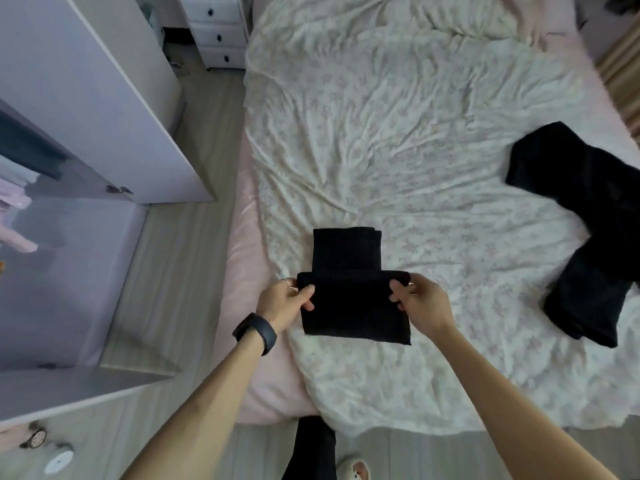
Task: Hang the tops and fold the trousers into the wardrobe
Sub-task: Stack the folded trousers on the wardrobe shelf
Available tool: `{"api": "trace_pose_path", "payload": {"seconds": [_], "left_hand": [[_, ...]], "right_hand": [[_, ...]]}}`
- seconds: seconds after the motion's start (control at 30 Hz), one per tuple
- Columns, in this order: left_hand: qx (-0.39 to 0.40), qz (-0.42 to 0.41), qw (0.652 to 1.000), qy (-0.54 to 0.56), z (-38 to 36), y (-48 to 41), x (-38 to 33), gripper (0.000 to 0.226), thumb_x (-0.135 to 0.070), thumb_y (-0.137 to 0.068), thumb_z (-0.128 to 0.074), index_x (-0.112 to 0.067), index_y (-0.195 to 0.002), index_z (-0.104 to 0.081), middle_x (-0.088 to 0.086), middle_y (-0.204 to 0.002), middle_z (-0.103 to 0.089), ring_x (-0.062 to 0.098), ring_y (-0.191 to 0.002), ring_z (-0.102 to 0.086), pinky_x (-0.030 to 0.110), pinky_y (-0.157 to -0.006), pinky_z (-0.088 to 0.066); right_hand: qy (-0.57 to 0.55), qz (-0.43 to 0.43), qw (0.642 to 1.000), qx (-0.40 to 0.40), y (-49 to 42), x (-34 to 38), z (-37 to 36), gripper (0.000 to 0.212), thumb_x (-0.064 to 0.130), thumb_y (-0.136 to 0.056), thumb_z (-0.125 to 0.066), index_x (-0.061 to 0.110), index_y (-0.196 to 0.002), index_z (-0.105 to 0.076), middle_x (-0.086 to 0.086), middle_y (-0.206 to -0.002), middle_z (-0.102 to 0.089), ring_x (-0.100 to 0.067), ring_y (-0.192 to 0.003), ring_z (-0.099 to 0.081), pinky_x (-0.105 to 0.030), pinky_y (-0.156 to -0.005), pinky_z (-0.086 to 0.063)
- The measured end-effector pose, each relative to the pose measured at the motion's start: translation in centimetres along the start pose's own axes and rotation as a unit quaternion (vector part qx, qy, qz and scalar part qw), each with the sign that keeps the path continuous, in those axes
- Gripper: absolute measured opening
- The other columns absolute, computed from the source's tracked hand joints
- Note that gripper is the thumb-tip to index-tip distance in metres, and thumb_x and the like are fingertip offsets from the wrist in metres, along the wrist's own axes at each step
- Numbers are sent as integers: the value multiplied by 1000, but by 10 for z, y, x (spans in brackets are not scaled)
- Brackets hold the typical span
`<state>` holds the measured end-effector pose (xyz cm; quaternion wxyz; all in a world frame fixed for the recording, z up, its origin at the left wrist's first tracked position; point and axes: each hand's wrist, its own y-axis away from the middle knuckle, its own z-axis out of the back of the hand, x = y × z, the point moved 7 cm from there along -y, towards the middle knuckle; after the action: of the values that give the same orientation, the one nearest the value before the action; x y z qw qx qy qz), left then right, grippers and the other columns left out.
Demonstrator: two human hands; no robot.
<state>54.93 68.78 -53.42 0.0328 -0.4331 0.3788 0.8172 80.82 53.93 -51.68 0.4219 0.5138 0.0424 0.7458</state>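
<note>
Black trousers (351, 299) lie partly folded on the bed (398, 140), near its front left edge. A narrower folded strip reaches away from me beyond the upper fold. My left hand (285, 301) pinches the left end of that upper fold. At the right end, my right hand (420, 303) pinches the same fold. A second black garment (595, 233) lies spread and crumpled on the right side of the bed. The open wardrobe (72, 278) stands at the left, with pale clothes hanging inside.
The wardrobe doors (104, 109) swing out over the wooden floor (194, 258) between wardrobe and bed. A white chest of drawers (216, 29) stands at the far end of that gap. Small round objects (45, 448) lie on the floor at the bottom left.
</note>
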Motion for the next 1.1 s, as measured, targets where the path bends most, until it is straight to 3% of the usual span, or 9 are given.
{"api": "trace_pose_path", "payload": {"seconds": [0.1,0.2,0.33,0.47,0.53,0.6,0.7,0.9,1.1], "left_hand": [[-64,-22,993,-99,13,-81,-26,28,-51,-92,-64,-27,-78,-65,-10,-72,-68,4,-67,-63,21,-56,-43],[-48,2,992,-120,5,-155,-27,31,-50,-96,-57,-26,-77,-58,-7,-77,-65,6,-68,-59,22,-53,-39],[-31,50,987,-147,-16,-205,-6,36,-52,-100,-46,-20,-89,-56,-1,-83,-64,15,-73,-61,31,-59,-47],[-28,64,983,-167,-31,-236,3,39,-55,-100,-42,-18,-96,-54,2,-91,-66,20,-76,-63,38,-68,-54],[-101,3,963,-249,-31,-243,-2,39,-51,-100,-46,-17,-117,-52,5,-115,-64,26,-97,-64,39,-73,-54],[-194,-172,899,-353,-46,-234,-23,54,-43,-98,-51,-15,-143,-43,13,-145,-48,34,-130,-49,47,-98,-45],[-118,-382,823,-403,-100,-211,-32,60,-41,-99,-43,-25,-156,-32,3,-166,-19,26,-153,-18,51,-121,-15],[-39,-335,812,-477,-128,-258,14,62,-52,-101,-28,-40,-159,-9,-8,-168,-2,19,-155,-2,47,-124,-5],[-39,-338,787,-515,-137,-271,24,64,-56,-98,-32,-41,-158,-15,-1,-165,-22,25,-151,-22,50,-119,-20]], "right_hand": [[107,16,992,-57,-79,25,-7,27,54,-96,-57,29,-101,-63,7,-97,-63,-10,-81,-61,-23,-67,-44],[133,1,990,-45,-150,22,-29,37,57,-98,-50,24,-111,-60,1,-115,-57,-17,-92,-59,-32,-76,-47],[145,-44,987,-50,-195,-1,-49,50,59,-101,-41,21,-129,-54,2,-115,-66,-21,-93,-65,-34,-66,-50],[148,-90,982,-68,-219,-16,-59,50,60,-101,-38,19,-125,-53,4,-96,-65,-13,-76,-60,-32,-58,-48],[181,-73,975,-105,-226,-18,-61,49,57,-101,-41,21,-134,-47,-1,-124,-62,-20,-100,-61,-39,-80,-53],[275,35,942,-189,-217,-6,-67,51,49,-103,-42,27,-149,-36,-2,-155,-40,-27,-136,-42,-46,-108,-39],[375,213,885,-175,-177,3,-110,58,44,-105,-34,30,-160,-22,0,-169,-14,-21,-155,-14,-48,-122,-16],[429,126,886,-125,-185,-72,-129,64,59,-104,-20,34,-162,-7,3,-170,-1,-17,-157,0,-57,-124,-2],[396,107,907,-93,-198,-93,-141,64,62,-104,-20,39,-161,-1,7,-170,5,-15,-156,8,-59,-123,-3]]}}
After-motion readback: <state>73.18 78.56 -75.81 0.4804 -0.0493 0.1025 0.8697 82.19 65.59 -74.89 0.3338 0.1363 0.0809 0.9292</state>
